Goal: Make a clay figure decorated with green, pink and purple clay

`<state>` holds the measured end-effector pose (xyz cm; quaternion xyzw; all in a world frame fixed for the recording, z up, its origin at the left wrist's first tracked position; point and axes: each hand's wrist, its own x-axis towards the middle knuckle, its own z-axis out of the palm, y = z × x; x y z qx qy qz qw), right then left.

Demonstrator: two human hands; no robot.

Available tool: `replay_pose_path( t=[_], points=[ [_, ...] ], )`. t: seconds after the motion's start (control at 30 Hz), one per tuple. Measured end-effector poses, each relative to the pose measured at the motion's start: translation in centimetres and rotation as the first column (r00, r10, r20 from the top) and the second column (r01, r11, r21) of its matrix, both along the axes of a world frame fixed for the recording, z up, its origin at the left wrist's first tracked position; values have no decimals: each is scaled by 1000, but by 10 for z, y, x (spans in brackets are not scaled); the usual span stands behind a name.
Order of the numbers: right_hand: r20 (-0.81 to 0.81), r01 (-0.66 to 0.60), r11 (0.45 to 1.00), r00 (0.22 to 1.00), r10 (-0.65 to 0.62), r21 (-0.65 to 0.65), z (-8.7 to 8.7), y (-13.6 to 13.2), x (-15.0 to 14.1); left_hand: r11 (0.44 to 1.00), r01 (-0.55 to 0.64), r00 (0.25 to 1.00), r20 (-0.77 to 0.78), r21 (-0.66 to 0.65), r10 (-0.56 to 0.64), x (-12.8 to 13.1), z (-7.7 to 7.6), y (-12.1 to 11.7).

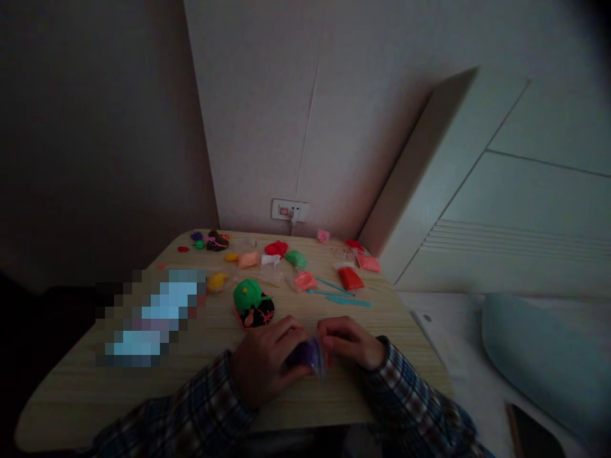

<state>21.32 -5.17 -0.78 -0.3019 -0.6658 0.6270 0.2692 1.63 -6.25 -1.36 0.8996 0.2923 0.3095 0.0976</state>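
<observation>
A clear plastic bag with purple clay (305,356) is held above the near part of the table. My left hand (270,359) wraps around its clay-filled end. At the bag's clear edge, the fingers of my right hand (351,342) are pinched together; the plastic there is slightly blurred. Just beyond my left hand sits a clay figure with a green cap (248,296) and a black part with orange-red lines (262,315). Several blue modelling tools (348,301) lie past my right hand.
Packets of red clay (351,278), salmon clay (304,281), green clay (296,258) and yellow clay (217,282) are spread over the wooden table (191,394). A blurred-out bright panel (167,305) is at left. Behind are a wall socket (289,210) and a pale headboard (477,191).
</observation>
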Motion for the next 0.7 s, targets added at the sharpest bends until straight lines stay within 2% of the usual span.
replay_pose_path(
  t=[0.27,0.6,0.7],
  points=[
    [9,1,1000,1000,-1,-13,0,1,-3,997,-47,999,-22,68,48,-1,1,-3],
    [149,45,989,987,-66,141,-2,2,-5,995,-65,997,-32,81,68,-2,-4,-1],
    [126,119,978,982,-142,171,-2,0,-6,997,-59,998,7,51,59,-1,-1,-2]
  ],
)
